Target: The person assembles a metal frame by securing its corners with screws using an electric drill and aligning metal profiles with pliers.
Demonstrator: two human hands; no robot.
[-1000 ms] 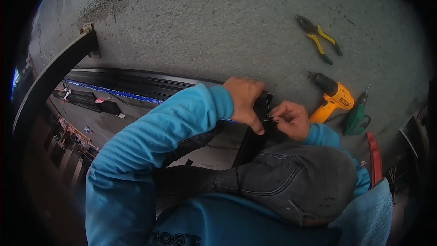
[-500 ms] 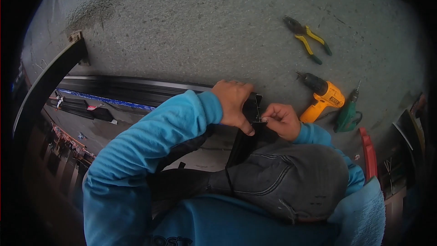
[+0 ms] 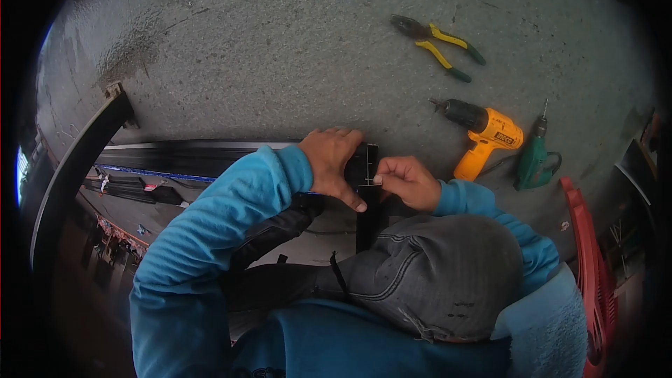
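A long black metal profile (image 3: pixel 203 155) lies across the view, with its open end (image 3: pixel 371 165) toward the right. My left hand (image 3: pixel 336 166) rests over the profile close to that end, fingers on the far side and thumb on the near side. At the end itself, my right hand (image 3: pixel 406 180) has its thumb and forefinger pinched together beside the inner edge; whatever is between them is too small to make out. Another dark profile (image 3: pixel 366 227) runs from the end down toward my knee.
Pliers with yellow and green handles (image 3: pixel 448 43) lie on the concrete floor. Nearer are an orange drill (image 3: pixel 498 131) and a green drill (image 3: pixel 535 161). A red object (image 3: pixel 588 252) stands at the right, a curved black bar (image 3: pixel 77 154) at the left.
The view has shifted, so both hands and the profile end appear further left, and more of the red object shows. Both hands keep nearly the same hold.
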